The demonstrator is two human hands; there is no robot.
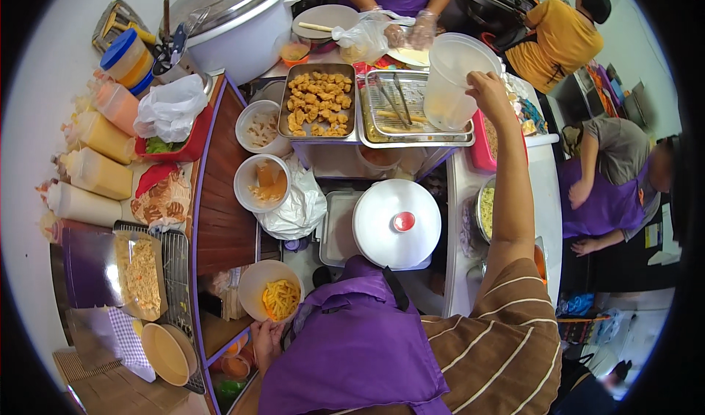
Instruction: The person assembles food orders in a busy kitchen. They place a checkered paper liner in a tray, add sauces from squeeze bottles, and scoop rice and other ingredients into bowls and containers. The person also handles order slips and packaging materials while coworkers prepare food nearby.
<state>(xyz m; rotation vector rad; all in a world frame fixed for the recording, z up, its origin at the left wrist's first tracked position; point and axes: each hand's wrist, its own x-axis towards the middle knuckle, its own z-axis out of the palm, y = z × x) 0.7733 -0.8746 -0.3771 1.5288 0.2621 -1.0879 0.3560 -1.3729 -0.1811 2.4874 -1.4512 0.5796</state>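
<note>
My right hand (486, 90), arm stretched far forward, grips the rim of a tall translucent plastic tub (455, 59). The tub is slightly tilted above the right end of a metal tray with a wire rack (374, 136), where a pair of tongs (400, 96) lies. At the lower left, my left hand (268, 341) is closed on the near edge of a white bowl (253, 279) with yellow fries (282, 299) in it; part of its fingers is hidden under the bowl. Beside the rack tray stands a metal tray of fried chicken pieces (319, 99).
Sauce bottles (99, 173) line the left counter, with a food-filled box (141, 272) nearer. A round white lid with red knob (396, 224) sits ahead of me. Two plastic tubs (262, 184) stand left of it. Across the counter, a co-worker's gloved hands (411, 33) handle food.
</note>
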